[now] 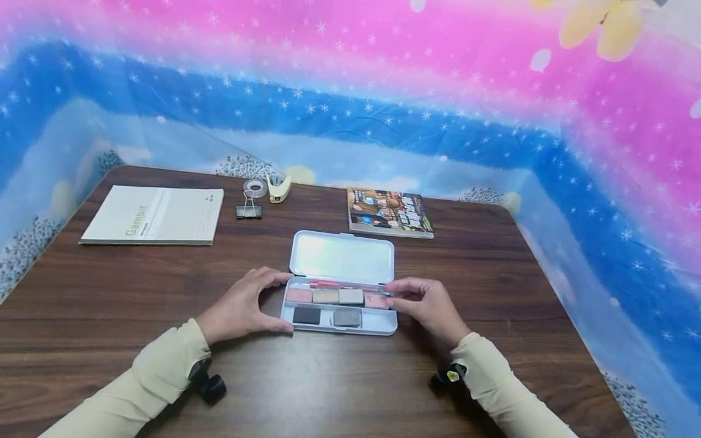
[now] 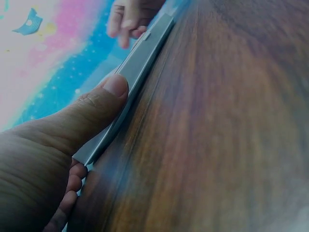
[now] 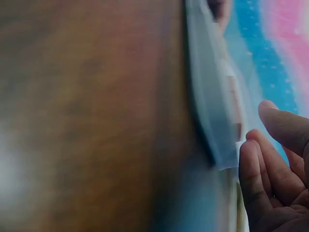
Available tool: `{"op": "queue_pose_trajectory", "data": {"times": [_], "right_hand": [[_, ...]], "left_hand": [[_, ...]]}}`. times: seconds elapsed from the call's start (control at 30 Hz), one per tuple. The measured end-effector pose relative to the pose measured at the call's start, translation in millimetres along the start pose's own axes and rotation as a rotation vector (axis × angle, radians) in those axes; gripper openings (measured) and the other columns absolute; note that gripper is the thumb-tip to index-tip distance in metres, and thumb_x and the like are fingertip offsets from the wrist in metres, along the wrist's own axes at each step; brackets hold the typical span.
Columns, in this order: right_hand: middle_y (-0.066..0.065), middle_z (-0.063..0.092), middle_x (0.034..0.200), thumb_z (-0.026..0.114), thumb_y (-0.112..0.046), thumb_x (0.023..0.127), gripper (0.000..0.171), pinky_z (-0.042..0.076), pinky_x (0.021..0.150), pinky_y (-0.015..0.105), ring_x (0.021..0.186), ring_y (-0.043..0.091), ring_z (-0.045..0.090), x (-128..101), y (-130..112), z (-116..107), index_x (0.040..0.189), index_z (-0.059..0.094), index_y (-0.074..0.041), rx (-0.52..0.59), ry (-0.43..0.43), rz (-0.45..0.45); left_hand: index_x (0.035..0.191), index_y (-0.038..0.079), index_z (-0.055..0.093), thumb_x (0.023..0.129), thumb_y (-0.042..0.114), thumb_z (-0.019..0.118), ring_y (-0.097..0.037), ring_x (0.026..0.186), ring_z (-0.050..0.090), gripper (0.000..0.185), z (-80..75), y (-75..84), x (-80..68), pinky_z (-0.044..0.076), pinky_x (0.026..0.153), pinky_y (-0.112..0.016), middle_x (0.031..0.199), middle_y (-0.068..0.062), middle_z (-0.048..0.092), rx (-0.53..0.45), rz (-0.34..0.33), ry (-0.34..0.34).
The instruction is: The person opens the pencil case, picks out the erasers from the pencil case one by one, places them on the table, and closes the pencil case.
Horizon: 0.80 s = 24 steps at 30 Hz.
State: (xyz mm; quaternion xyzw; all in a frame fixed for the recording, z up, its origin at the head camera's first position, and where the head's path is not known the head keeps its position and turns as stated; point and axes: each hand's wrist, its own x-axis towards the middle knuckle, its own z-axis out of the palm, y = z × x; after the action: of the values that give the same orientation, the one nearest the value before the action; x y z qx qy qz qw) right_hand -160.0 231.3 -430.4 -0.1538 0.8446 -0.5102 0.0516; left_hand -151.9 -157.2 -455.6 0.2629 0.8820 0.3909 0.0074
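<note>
A white pencil case (image 1: 341, 332) lies on the table with its lid (image 1: 342, 257) raised. Its upper compartment holds a red pen (image 1: 324, 284) and a row of eraser-like blocks, with a pink block (image 1: 375, 301) at the right end. A black block (image 1: 306, 315) and a grey block (image 1: 347, 317) sit in the front compartment. My left hand (image 1: 241, 307) grips the case's left end, thumb (image 2: 116, 87) on the front wall and fingers behind. At the right end, my right hand (image 1: 429, 304) hovers by the pink block, thumb and fingers apart, nothing visible between them.
A notebook (image 1: 159, 216) lies at the back left of the wooden table (image 1: 219, 389). A tape roll (image 1: 254, 188), a binder clip (image 1: 249, 212) and a pale yellow stapler (image 1: 279, 189) stand at the back. Behind the case's lid lies a colourful book (image 1: 389, 213).
</note>
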Motion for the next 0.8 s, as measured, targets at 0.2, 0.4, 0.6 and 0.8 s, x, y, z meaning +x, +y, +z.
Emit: {"op": "queue_pose_trajectory", "data": {"times": [0.2, 0.4, 0.6, 0.8], "right_hand": [[0.003, 0.075, 0.093, 0.087, -0.013, 0.089, 0.025, 0.051, 0.062, 0.024, 0.077, 0.016, 0.062, -3.3, 4.5, 4.0, 0.113, 0.082, -0.011, -0.069, -0.009, 0.010], [0.000, 0.075, 0.094, 0.087, -0.013, 0.089, 0.024, 0.048, 0.060, 0.024, 0.074, 0.017, 0.059, -2.5, 5.2, 4.2, 0.113, 0.083, -0.014, -0.097, -0.028, 0.016], [-0.001, 0.078, 0.107, 0.085, -0.014, 0.091, 0.022, 0.048, 0.062, 0.025, 0.077, 0.020, 0.059, -0.1, 9.0, 3.7, 0.113, 0.083, -0.017, -0.075, -0.032, 0.038], [0.003, 0.078, 0.113, 0.084, -0.012, 0.092, 0.021, 0.051, 0.060, 0.024, 0.077, 0.015, 0.062, -0.4, 11.2, 2.5, 0.112, 0.082, -0.012, 0.019, -0.003, 0.036]], "left_hand": [[0.145, 0.008, 0.060, 0.073, 0.049, 0.097, -0.026, 0.120, 0.055, 0.090, -1.0, 0.3, -0.1, 0.047, 0.103, -0.054, 0.129, -0.006, 0.063, -0.002, 0.000, -0.005], [0.146, 0.007, 0.059, 0.074, 0.051, 0.095, -0.028, 0.123, 0.055, 0.092, -0.5, 0.4, -0.2, 0.046, 0.105, -0.056, 0.133, -0.008, 0.062, -0.014, 0.008, -0.013], [0.147, 0.008, 0.059, 0.075, 0.050, 0.095, -0.028, 0.124, 0.054, 0.091, -1.4, -0.6, 0.4, 0.046, 0.106, -0.056, 0.133, -0.008, 0.062, -0.019, -0.002, -0.019], [0.147, 0.007, 0.059, 0.075, 0.049, 0.096, -0.029, 0.124, 0.054, 0.091, -0.5, -1.1, 0.7, 0.045, 0.106, -0.056, 0.134, -0.009, 0.062, -0.013, -0.001, -0.017]]}}
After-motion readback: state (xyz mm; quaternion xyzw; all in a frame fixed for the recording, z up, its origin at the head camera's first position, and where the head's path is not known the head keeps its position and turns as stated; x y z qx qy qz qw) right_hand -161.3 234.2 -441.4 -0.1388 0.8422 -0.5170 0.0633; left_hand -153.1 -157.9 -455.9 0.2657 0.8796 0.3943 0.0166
